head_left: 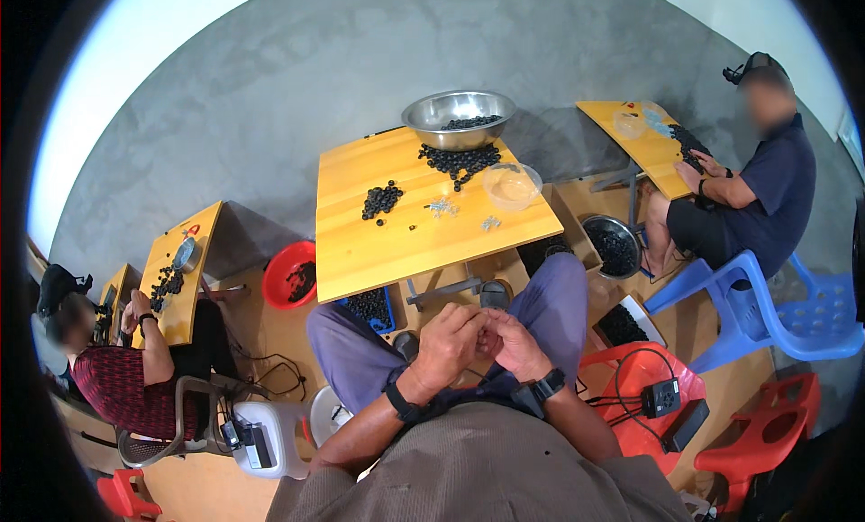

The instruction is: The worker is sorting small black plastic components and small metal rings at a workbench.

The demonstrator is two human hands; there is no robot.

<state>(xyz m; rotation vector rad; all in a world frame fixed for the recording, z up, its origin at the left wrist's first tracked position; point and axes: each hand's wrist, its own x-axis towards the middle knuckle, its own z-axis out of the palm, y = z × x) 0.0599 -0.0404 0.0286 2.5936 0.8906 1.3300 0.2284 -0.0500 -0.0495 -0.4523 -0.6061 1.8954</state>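
Observation:
My left hand and my right hand meet over my lap, below the near edge of the yellow wooden table. Fingers of both are closed and pinched together at the tips. Whatever lies between them is too small or hidden to make out. On the tabletop in front are a small cluster of black round parts, a larger heap of the same black parts, and two little piles of small silvery pieces. A clear plastic bowl stands at the table's right side.
A big steel bowl with black parts sits at the table's far edge. Below are a red basin, a blue tray and a steel basin. Co-workers sit at tables left and right. A red stool carries cabled devices.

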